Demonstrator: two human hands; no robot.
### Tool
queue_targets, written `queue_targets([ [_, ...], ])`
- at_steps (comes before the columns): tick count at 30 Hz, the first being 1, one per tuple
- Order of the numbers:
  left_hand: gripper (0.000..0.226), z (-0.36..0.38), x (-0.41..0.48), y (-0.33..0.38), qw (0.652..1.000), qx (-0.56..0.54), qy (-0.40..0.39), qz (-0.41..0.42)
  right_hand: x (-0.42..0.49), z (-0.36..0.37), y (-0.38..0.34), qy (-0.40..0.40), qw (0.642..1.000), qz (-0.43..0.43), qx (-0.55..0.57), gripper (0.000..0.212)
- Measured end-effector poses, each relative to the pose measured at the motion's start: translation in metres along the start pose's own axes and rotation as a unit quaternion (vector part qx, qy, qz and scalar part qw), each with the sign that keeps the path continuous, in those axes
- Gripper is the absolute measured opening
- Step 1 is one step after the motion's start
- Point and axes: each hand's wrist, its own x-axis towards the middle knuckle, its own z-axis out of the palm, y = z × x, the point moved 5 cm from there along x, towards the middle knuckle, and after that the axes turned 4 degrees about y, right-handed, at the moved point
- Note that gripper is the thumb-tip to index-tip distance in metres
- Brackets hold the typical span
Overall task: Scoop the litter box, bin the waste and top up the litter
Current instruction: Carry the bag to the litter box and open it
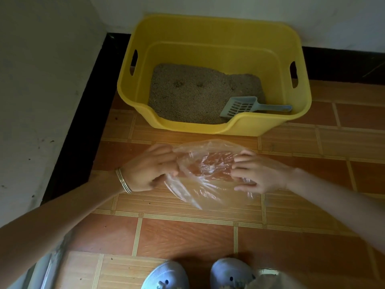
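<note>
Left grip (150, 170) pinches plastic bag (208, 180); right grip (260, 176) touches it.

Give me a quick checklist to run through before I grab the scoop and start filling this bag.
1. Plastic bag in hand: ok, left hand grips one edge, right hand touches the other side.
2. Bag mouth open: cannot tell, the film is crumpled.
3. Scoop in reach: ok, lying in the litter box, near right corner.
4. Free hand for the scoop: not ok, both are on the bag.
5. Clumps located in the litter: cannot tell, only two small dents show.
</note>
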Motion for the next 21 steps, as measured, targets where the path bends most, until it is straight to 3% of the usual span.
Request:
queue_targets([
  [2,0.030,-0.002,-0.004,0.002,1.000,0.011,0.015,0.019,0.000,-0.006,0.001,0.061,0.998,0.026,0.017,0.031],
  [5,0.033,0.006,-0.021,-0.011,0.995,0.074,-0.069,0.009,-0.001,-0.011,0.001,0.125,0.992,0.008,0.028,0.026],
  [7,0.041,0.015,-0.036,-0.028,0.973,0.121,-0.189,-0.046,-0.002,-0.009,0.009,0.096,0.995,0.011,-0.008,0.027],
  [9,0.031,0.016,-0.047,-0.038,0.954,0.144,-0.252,-0.078,-0.002,-0.007,0.014,0.045,0.996,0.012,-0.071,0.022],
  [12,0.032,0.016,-0.046,-0.036,0.961,0.120,-0.235,-0.083,0.004,-0.013,0.005,0.053,0.993,-0.006,-0.110,0.013],
  [18,0.028,0.034,-0.029,-0.022,0.969,0.107,-0.224,-0.015,0.032,-0.045,-0.052,0.242,0.965,-0.092,-0.038,0.019],
  [21,0.026,0.038,-0.024,-0.021,0.967,0.102,-0.233,-0.010,0.045,-0.044,-0.067,0.209,0.968,-0.129,-0.047,0.028],
])
